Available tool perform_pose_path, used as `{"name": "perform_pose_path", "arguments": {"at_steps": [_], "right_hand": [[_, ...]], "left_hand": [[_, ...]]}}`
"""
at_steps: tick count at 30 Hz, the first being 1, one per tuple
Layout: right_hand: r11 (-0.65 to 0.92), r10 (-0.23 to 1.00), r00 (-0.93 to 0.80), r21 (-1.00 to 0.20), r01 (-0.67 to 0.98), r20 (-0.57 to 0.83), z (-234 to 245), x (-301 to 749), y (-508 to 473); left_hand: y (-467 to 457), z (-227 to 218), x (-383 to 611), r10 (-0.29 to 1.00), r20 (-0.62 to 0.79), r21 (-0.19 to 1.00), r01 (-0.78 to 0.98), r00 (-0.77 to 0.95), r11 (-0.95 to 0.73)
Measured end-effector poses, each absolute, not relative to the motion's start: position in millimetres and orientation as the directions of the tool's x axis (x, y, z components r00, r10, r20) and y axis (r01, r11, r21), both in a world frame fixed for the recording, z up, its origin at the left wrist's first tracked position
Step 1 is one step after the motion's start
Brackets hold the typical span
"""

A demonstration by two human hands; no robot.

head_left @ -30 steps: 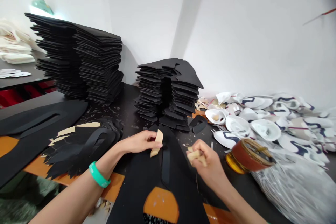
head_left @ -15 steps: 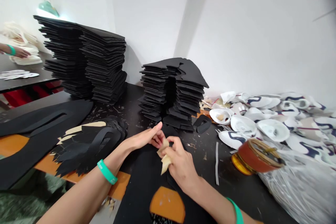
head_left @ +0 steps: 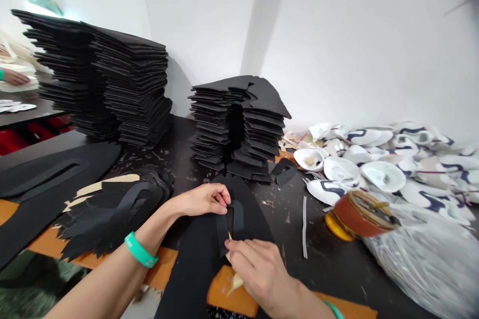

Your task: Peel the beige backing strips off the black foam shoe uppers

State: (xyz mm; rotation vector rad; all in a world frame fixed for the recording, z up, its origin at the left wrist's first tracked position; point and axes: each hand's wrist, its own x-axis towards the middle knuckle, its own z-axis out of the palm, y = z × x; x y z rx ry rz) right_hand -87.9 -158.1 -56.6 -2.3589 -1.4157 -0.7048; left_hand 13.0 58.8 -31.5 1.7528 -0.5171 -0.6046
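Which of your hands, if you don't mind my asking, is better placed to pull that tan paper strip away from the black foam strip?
Probably your right hand: its fingers are on the tan paper strip, while your left hand sits higher up, at the top of the black foam strip.

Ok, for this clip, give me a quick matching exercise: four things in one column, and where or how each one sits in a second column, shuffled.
Things
1. green wristband
2. tan paper strip
3. reddish-brown tape roll
4. white shoe pieces

Places or states
A. heaped against the wall
B. pinched in the right hand
C. around the left wrist
D. tilted on its side

Right pairs: 1-C, 2-B, 3-D, 4-A
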Motion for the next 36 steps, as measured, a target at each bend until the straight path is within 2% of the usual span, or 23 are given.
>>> {"name": "perform_pose_path", "arguments": {"at_steps": [6, 12, 16, 21, 28, 30, 32, 34, 36], "right_hand": [[-0.463, 0.719, 0.409, -0.053, 0.885, 0.562, -58, -86, -157], [-0.491, 0.713, 0.435, -0.050, 0.870, 0.550, -59, -86, -156], [-0.490, 0.751, 0.425, -0.006, 0.872, 0.505, -58, -88, -158], [-0.432, 0.791, 0.341, 0.069, 0.899, 0.508, -47, -95, -163], [-0.403, 0.786, 0.321, 0.044, 0.914, 0.528, -51, -100, -164], [-0.390, 0.779, 0.348, -0.032, 0.920, 0.522, -53, -102, -166], [-0.364, 0.764, 0.400, -0.174, 0.915, 0.506, -49, -105, -170], [-0.290, 0.771, 0.454, -0.390, 0.874, 0.447, -36, -110, -177], [-0.171, 0.801, 0.486, -0.646, 0.744, 0.349, -15, -114, -188]], "left_hand": [[56, -26, 8, -0.634, -0.121, 0.962, -0.066, 0.763, -0.264], [55, -22, 3, -0.638, -0.082, 0.851, -0.280, 0.765, -0.445], [54, -18, -3, -0.653, -0.085, 0.778, -0.359, 0.753, -0.515], [54, -17, -5, -0.660, -0.096, 0.754, -0.378, 0.745, -0.538], [50, -15, -10, -0.689, -0.063, 0.669, -0.482, 0.722, -0.566], [49, -15, -14, -0.688, -0.048, 0.658, -0.496, 0.724, -0.567], [47, -15, -17, -0.685, -0.025, 0.648, -0.510, 0.728, -0.566], [46, -17, -20, -0.680, -0.013, 0.639, -0.517, 0.733, -0.569], [44, -18, -22, -0.671, -0.010, 0.634, -0.514, 0.742, -0.578]]}}
